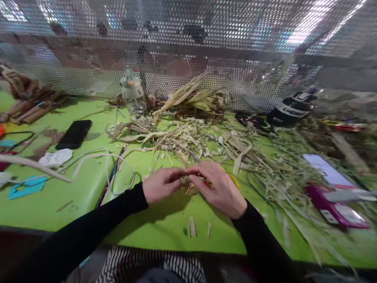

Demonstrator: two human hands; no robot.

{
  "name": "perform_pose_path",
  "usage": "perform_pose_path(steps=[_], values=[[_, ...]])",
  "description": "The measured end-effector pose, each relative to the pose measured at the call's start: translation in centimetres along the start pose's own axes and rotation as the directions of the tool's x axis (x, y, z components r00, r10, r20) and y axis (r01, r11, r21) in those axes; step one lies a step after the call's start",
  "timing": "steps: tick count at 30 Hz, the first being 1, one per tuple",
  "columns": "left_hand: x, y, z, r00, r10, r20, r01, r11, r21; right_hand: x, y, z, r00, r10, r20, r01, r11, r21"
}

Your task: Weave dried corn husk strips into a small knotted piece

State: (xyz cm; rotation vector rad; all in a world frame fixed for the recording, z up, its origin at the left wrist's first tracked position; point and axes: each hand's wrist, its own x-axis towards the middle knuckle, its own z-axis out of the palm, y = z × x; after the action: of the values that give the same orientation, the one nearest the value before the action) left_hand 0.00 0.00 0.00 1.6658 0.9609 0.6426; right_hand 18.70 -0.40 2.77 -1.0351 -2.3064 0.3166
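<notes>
My left hand (163,183) and my right hand (214,184) meet above the front middle of the green tabletop. Fingers of both are closed in a pinch around a small bit of dried plant material (191,189), pale brown and ragged; its full shape is hidden. A small red spot shows between the right fingers, too little to name. Behind that hand, the edge of something round and yellow (235,181) peeks out. Just beyond the fingertips lies a heap of dried leaf strips and shreds (188,135). Two short pale scraps (192,226) rest nearer the front edge.
Dry husks (203,96) and a clear bottle (132,92) stand by the perforated metal screen (182,63). Leftward are a black phone (74,134), white cable (107,165) and brown bundles (32,102). Rightward are a dark bottle (291,109), a lit phone (326,169) and a magenta device (338,210).
</notes>
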Motion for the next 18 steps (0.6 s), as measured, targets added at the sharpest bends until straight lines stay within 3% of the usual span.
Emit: perform_pose_path(steps=[6, 12, 16, 18], values=[[-0.20, -0.26, 0.10, 1.000, -0.004, -0.010, 0.004, 1.000, 0.014, 0.27, -0.10, 0.16, 0.999, -0.041, 0.024, 0.040, 0.999, 0.035], [0.05, -0.46, 0.45, 0.999, 0.007, -0.046, -0.021, 0.951, -0.307, 0.32, 0.26, -0.30, 0.993, 0.002, -0.115, 0.004, 0.999, 0.050], [0.06, -0.46, 0.63, 0.998, 0.029, -0.047, -0.042, 0.951, -0.308, 0.35, 0.27, -0.16, 0.998, -0.006, -0.059, 0.009, 0.998, 0.054], [0.04, -0.40, 0.61, 0.998, 0.047, -0.051, -0.062, 0.942, -0.330, 0.34, 0.30, -0.09, 0.996, 0.003, -0.088, 0.004, 0.997, 0.082]])
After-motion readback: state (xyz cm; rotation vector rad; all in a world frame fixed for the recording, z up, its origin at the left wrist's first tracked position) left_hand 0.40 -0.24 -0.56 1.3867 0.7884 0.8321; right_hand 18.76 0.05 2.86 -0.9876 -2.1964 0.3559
